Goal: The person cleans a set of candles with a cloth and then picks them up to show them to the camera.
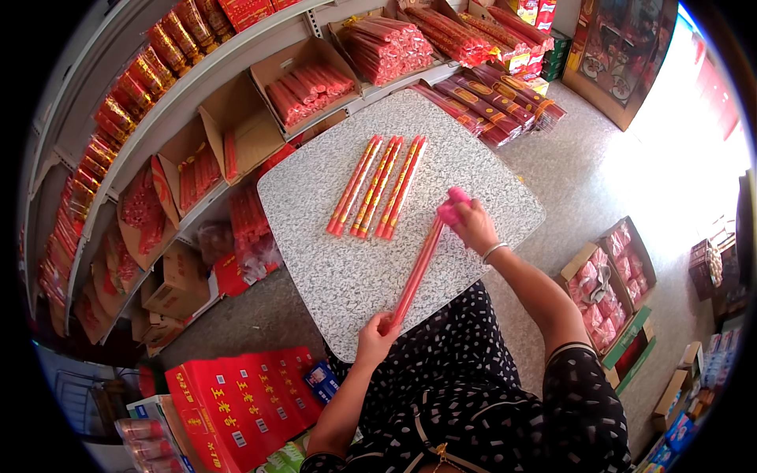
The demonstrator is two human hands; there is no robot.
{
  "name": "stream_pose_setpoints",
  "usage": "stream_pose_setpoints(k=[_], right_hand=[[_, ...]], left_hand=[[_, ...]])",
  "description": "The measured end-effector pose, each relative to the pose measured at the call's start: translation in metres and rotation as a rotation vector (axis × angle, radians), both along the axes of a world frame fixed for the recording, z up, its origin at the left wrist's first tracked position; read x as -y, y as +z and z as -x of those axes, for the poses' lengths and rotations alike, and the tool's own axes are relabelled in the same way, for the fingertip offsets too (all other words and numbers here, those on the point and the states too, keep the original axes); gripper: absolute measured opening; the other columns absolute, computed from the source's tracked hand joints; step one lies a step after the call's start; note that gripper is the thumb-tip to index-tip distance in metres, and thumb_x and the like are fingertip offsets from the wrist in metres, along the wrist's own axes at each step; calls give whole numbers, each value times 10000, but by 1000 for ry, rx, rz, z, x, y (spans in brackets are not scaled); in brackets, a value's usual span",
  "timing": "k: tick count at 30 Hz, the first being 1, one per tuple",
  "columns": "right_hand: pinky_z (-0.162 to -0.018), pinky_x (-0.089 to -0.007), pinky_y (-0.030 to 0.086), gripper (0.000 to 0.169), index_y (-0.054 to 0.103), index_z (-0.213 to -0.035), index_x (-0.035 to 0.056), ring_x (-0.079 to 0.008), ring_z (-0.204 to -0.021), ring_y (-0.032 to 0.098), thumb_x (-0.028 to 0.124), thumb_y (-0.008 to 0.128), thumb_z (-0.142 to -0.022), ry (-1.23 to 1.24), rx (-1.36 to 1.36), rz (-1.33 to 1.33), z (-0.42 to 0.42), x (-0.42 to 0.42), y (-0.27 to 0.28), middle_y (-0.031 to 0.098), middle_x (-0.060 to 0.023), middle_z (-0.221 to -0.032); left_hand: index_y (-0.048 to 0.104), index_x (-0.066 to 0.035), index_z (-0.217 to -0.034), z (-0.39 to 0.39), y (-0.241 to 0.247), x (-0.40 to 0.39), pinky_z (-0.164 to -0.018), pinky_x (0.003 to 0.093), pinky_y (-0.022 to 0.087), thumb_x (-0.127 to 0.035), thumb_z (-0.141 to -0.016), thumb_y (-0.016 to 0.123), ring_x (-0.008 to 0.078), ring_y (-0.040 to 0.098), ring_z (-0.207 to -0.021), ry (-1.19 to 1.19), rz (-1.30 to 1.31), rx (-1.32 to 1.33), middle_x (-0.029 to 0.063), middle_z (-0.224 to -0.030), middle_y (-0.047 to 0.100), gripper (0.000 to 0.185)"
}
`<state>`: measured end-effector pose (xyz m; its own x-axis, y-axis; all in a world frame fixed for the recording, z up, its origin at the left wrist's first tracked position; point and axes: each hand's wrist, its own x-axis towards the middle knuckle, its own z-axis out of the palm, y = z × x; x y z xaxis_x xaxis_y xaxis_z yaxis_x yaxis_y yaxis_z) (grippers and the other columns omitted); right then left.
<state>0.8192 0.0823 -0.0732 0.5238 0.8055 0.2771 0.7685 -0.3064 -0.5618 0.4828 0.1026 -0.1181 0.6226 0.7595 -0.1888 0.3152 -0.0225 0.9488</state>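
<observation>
My left hand (376, 342) grips the lower end of a long, thin pair of red candles (419, 272), apparently in clear wrap, slanting over the table's near side. At their upper end, my right hand (475, 227) holds a bunched pink cloth (452, 204). Whether the cloth goes around the candles or only touches them is partly hidden by my fingers. Farther back on the speckled grey table (313, 272), three red candle pairs with gold decoration lie side by side: a left pair (355, 186), a middle pair (377, 188) and a right pair (401, 188).
Shelving along the left and back holds an open carton of red candles (310, 88) and gold-and-red cylinders (139, 74). Dark red packages (500, 97) lie beyond the table. Boxes of pink wrapped bundles (600, 301) stand on the floor at right; a red printed carton (242, 408) is at lower left.
</observation>
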Motion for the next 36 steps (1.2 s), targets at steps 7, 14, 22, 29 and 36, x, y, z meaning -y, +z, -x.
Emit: stream_pose_setpoints(k=[7,14,22,29,36], right_hand=[[-690,-392,542,284,620,-1048,131,-287,-779,597,203,660,-776,149,-62,73,38,-1,3,526,-138,-951],[-634,-336,551,344,608,-1027,111,-266,-822,597,196,655,-697,810,203,-66,181,65,-23,506,-154,-1042],[-685,-341,548,254,607,-1003,136,-253,-856,585,160,657,-755,647,209,128,97,19,-24,552,-126,-974],[-655,-387,526,194,603,-978,117,-287,-806,582,195,631,-802,190,32,52,38,-6,-28,532,-155,-953],[-645,-355,541,360,598,-1066,109,-252,-856,596,177,648,-716,880,160,-90,162,65,-25,524,-113,-976]], left_hand=[[495,12,-1216,19,-11,21,-569,298,524,-377,-970,405,227,647,-712,37,859,287,184,-929,657,470],[492,-12,-1247,28,-19,25,-684,391,548,-526,-957,319,300,655,-842,362,1124,356,187,-1016,646,615],[508,9,-1228,41,-32,22,-640,352,546,-504,-970,289,292,663,-808,89,1038,329,205,-1022,646,615],[489,19,-1243,36,-23,26,-617,345,537,-409,-987,314,278,660,-779,96,1012,322,213,-1010,644,528],[484,14,-1240,38,-21,24,-620,351,533,-366,-987,334,294,659,-806,124,1009,205,213,-1026,641,481]])
